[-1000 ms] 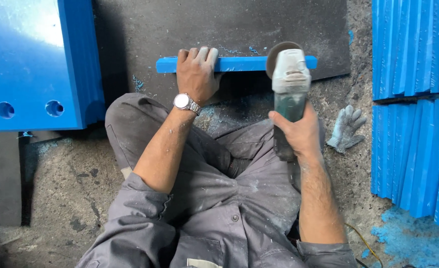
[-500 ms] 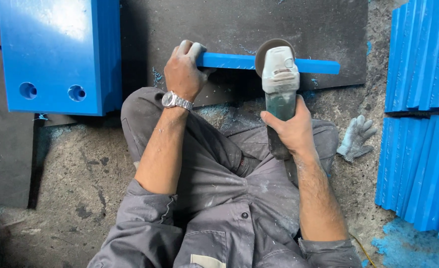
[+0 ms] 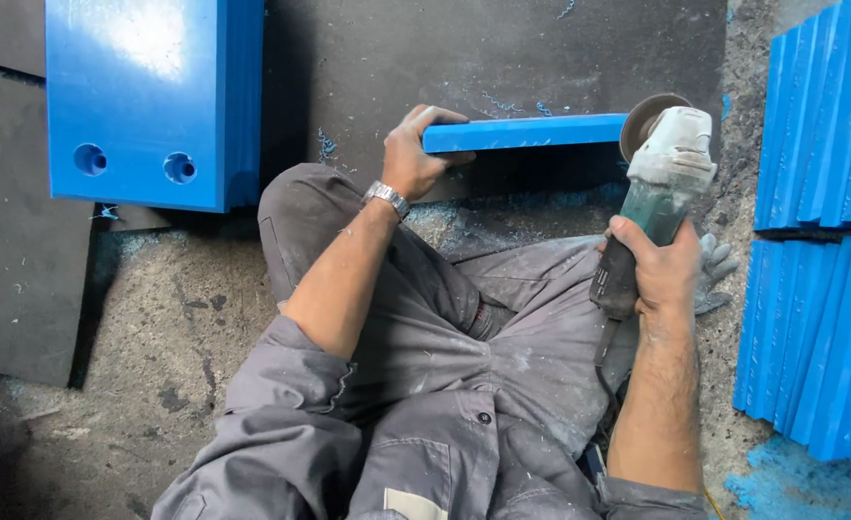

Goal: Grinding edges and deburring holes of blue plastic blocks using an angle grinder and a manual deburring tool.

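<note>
Seen from the head camera, the person sits on the concrete floor (image 3: 137, 318) in grey work clothes, knees apart, with a dark mat (image 3: 502, 48) spread out ahead. On that mat lies a narrow blue plastic strip (image 3: 527, 132), its long axis running left to right across the view. The left hand (image 3: 416, 154) clamps the strip's left end, fingers (image 3: 435, 117) curled over its top edge and thumb beneath, a metal wristwatch (image 3: 387, 198) on the wrist. The right hand (image 3: 661, 270) is wrapped tight around the dark handle of an angle grinder (image 3: 666, 183), whose pale head points away from the body and whose disc (image 3: 645, 117) meets the strip's right end. So the strip spans the gap between the two hands: the left holds one end, the disc touches the other, and the right hand itself sits nearer the body, behind the tool. A stack of thick blue slabs (image 3: 151, 101) with two round holes stands to the left; rows of blue panels (image 3: 820, 241) stand on edge at the right. A grey work glove (image 3: 714, 274) lies on the floor just beside the right hand, and blue shavings dot the mat and floor.
</note>
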